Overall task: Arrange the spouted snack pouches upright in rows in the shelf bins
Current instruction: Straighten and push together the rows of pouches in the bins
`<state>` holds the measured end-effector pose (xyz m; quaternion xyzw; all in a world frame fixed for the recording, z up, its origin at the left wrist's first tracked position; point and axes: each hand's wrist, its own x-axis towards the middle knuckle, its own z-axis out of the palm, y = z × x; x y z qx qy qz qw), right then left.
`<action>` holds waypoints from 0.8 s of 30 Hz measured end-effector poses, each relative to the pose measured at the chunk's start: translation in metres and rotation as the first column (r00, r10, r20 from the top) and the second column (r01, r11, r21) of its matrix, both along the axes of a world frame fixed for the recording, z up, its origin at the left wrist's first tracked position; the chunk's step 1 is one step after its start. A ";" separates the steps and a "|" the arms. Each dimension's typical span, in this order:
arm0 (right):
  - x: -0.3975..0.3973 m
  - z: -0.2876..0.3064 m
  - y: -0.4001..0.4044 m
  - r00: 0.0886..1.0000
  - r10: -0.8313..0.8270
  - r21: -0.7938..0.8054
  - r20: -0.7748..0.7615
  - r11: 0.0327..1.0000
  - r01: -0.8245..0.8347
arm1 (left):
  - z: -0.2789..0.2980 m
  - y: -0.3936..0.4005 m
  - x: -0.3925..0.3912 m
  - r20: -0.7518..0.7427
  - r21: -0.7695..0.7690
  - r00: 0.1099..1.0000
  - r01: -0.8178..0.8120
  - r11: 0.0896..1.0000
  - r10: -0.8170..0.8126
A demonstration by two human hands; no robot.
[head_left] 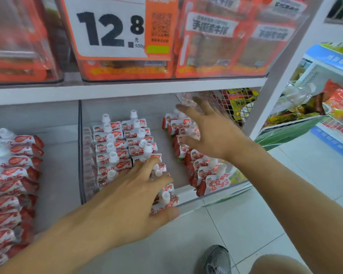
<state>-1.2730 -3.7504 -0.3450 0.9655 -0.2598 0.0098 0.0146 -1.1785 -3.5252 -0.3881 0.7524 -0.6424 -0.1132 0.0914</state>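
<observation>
Both bare arms reach forward and down into the clear shelf bin (216, 196). Above hangs a price card (109, 26) on orange snack packs (222, 42); a grey shoe (216, 260) stands on the tiled floor below. The left hand (131, 202) lies with fingers spread and slightly bent over the front pouches (164, 194) of the middle rows, touching their spouts. The right hand (212, 133) hovers open, fingers splayed, over the right row of pouches (202, 171), gripping nothing.

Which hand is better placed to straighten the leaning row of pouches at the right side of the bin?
The right hand: it hovers open directly over the leaning right row, while the left hand rests on the middle row.
</observation>
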 end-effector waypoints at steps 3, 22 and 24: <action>-0.071 0.001 0.012 0.881 -0.156 -0.042 0.447 0.980 0.195 | -0.003 0.004 0.000 0.014 -0.005 1.000 0.007 1.000 -0.007; -0.140 -0.027 -0.037 0.865 -0.350 0.759 0.360 0.649 -0.054 | 0.010 -0.133 -0.013 -0.157 0.383 0.977 -0.076 0.921 0.146; -0.138 -0.027 -0.044 0.855 -0.384 0.830 0.347 0.550 -0.090 | -0.004 -0.138 -0.014 -0.239 0.331 0.960 -0.061 0.941 0.147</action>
